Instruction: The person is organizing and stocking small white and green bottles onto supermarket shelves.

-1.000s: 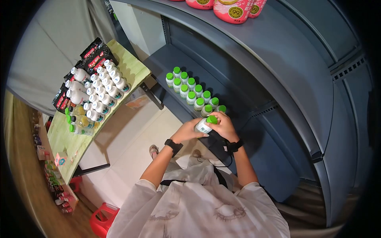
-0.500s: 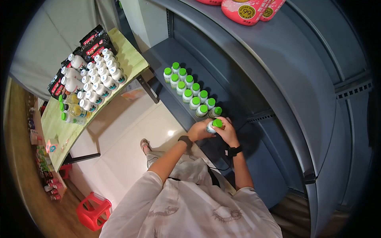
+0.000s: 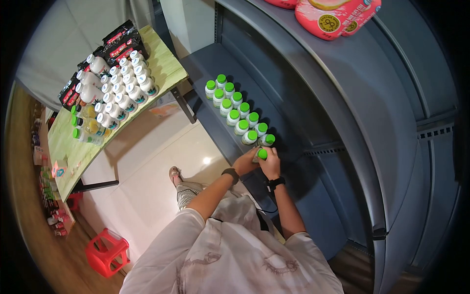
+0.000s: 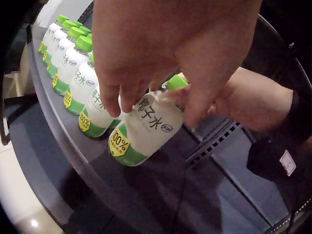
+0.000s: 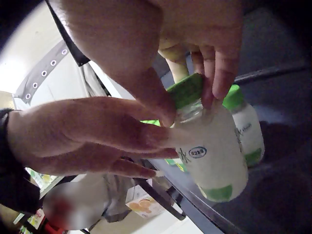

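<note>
A white bottle with a green cap [image 3: 262,154] is between both hands at the near end of the shelf rows of similar bottles [image 3: 233,116]. My right hand [image 3: 270,165] pinches it around the cap and neck, as the right wrist view shows. My left hand [image 3: 246,162] holds its side, thumb and fingers on opposite sides in the left wrist view. There the held bottle [image 4: 150,127] leans beside the standing bottles [image 4: 94,115], its label with green characters facing the camera. Its base looks close to the shelf; contact cannot be told.
The blue-grey shelf [image 3: 205,59] curves along the right, with pink bottles [image 3: 327,19] on the level above. On the left, a green table [image 3: 164,66] bears white-capped bottles [image 3: 126,104], black packages [image 3: 122,46] and green-capped bottles. A red stool [image 3: 107,252] stands on the floor.
Both hands have moved with the bottle to the end of the rows. The right hand now covers more of the bottle in the head view, and the head view has shifted.
</note>
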Tool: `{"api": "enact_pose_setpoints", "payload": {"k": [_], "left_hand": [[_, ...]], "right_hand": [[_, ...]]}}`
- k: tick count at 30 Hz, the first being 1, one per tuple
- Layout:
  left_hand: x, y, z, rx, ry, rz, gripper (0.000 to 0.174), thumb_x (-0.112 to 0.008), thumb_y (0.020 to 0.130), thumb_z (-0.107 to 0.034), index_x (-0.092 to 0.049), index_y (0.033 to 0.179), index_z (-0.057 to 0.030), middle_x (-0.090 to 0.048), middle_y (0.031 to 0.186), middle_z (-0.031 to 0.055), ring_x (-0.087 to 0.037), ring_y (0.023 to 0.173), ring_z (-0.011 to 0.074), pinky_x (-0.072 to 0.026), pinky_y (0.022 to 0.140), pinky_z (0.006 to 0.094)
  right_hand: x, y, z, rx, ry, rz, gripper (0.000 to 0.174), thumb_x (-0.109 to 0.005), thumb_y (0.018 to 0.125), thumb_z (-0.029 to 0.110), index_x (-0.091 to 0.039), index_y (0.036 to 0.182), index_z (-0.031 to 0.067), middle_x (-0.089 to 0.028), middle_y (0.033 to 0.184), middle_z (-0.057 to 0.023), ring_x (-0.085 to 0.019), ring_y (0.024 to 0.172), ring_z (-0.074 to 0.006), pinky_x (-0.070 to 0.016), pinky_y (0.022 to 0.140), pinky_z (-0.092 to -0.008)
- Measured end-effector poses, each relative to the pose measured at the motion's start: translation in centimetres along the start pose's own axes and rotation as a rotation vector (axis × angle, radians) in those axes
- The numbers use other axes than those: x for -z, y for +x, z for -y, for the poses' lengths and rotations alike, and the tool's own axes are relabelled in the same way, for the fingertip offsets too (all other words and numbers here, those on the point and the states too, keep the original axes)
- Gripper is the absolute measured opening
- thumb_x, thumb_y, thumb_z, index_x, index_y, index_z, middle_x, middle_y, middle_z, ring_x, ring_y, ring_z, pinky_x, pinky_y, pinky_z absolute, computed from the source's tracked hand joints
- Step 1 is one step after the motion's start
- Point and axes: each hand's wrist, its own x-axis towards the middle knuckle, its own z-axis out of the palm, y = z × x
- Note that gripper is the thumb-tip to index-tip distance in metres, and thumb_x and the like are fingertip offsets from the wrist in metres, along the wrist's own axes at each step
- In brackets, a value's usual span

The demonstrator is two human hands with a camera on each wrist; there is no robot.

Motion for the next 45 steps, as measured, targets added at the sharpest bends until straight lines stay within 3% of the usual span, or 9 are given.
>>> {"api": "enact_pose_setpoints", "payload": {"k": [3,6,9,15,21,30,35,41,45], "left_hand": [[0.7,-0.4,-0.3,0.062,-0.003,0.101,0.074,-0.070,0.085,-0.020,-0.034,0.147,-0.0023,-0.043,0.147,0.0224,-0.042,0.136,0.0354,-0.0357,0.112,0.0384],[0.4,-0.7,-1.1,0.113,0.008,0.062,0.062,-0.065,0.083,-0.013,-0.041,0.139,0.0000,-0.051,0.137,0.0234,-0.049,0.128,0.0373,-0.0399,0.108,0.0403],[0.7,-0.4,-1.3,0.206,-0.014,0.151,0.060,-0.061,0.086,-0.015,-0.040,0.139,0.0016,-0.050,0.138,0.0240,-0.048,0.129,0.0370,-0.0391,0.108,0.0392],[-0.2,-0.8,-0.7,0.187,0.053,0.098,0.068,-0.061,0.085,-0.018,-0.035,0.143,0.0045,-0.043,0.144,0.0263,-0.045,0.133,0.0369,-0.0377,0.110,0.0390],[0.0,-1.2,0.9,0.203,0.059,0.131,0.072,-0.062,0.084,-0.020,-0.033,0.146,0.0024,-0.040,0.147,0.0262,-0.042,0.135,0.0369,-0.0358,0.112,0.0393],[2.4,-3.1,1.1,0.291,0.111,0.143,0.061,-0.059,0.085,-0.020,-0.044,0.141,-0.0029,-0.041,0.147,0.0248,-0.041,0.135,0.0387,-0.0352,0.113,0.0413],[4.6,-5.8,3.2,0.296,0.057,0.077,0.053,-0.061,0.085,-0.019,-0.052,0.134,-0.0028,-0.050,0.140,0.0228,-0.045,0.132,0.0379,-0.0392,0.109,0.0415],[11.0,-11.9,1.7,0.422,0.030,-0.069,0.045,-0.060,0.087,-0.017,-0.057,0.129,-0.0019,-0.059,0.128,0.0213,-0.056,0.119,0.0352,-0.0447,0.101,0.0401],[15.4,-16.9,1.2,0.455,0.026,-0.240,0.040,-0.057,0.090,-0.016,-0.058,0.127,-0.0002,-0.062,0.123,0.0199,-0.062,0.111,0.0314,-0.0485,0.094,0.0370]], "right_hand": [[-2.5,0.5,-1.8,-0.020,-0.019,-0.009,0.033,-0.073,0.077,0.012,-0.061,0.108,0.0090,-0.059,0.108,-0.0173,-0.062,0.091,-0.0436,-0.0532,0.075,-0.0511],[-4.2,0.9,-3.2,-0.054,-0.058,-0.022,0.031,-0.072,0.078,0.012,-0.061,0.107,0.0093,-0.058,0.109,-0.0173,-0.062,0.090,-0.0439,-0.0534,0.074,-0.0517],[-5.0,1.2,-4.1,-0.074,-0.087,-0.035,0.030,-0.070,0.079,0.012,-0.061,0.108,0.0096,-0.058,0.112,-0.0171,-0.063,0.089,-0.0443,-0.0535,0.074,-0.0520],[-5.1,2.9,-4.3,-0.138,-0.129,0.011,0.032,-0.069,0.080,0.011,-0.061,0.111,0.0087,-0.057,0.116,-0.0179,-0.061,0.095,-0.0437,-0.0526,0.079,-0.0508],[-5.0,3.6,-3.7,-0.156,-0.126,0.056,0.042,-0.073,0.078,0.012,-0.058,0.117,0.0106,-0.053,0.121,-0.0166,-0.060,0.101,-0.0434,-0.0519,0.083,-0.0510],[-5.0,3.8,-4.0,-0.108,-0.086,0.075,0.047,-0.075,0.077,0.008,-0.055,0.120,0.0078,-0.050,0.120,-0.0177,-0.058,0.102,-0.0434,-0.0508,0.085,-0.0501],[-4.8,4.0,-4.1,-0.116,-0.083,0.123,0.051,-0.076,0.077,0.011,-0.054,0.123,0.0064,-0.048,0.125,-0.0192,-0.056,0.108,-0.0435,-0.0499,0.088,-0.0493],[-2.7,2.8,-1.5,-0.147,-0.073,-0.010,0.067,-0.080,0.075,0.022,-0.050,0.132,0.0033,-0.049,0.131,-0.0237,-0.054,0.115,-0.0426,-0.0473,0.094,-0.0461],[-1.1,0.7,0.2,-0.172,-0.076,-0.089,0.059,-0.071,0.083,0.020,-0.048,0.134,0.0018,-0.050,0.128,-0.0242,-0.051,0.118,-0.0432,-0.0457,0.097,-0.0475]]}}
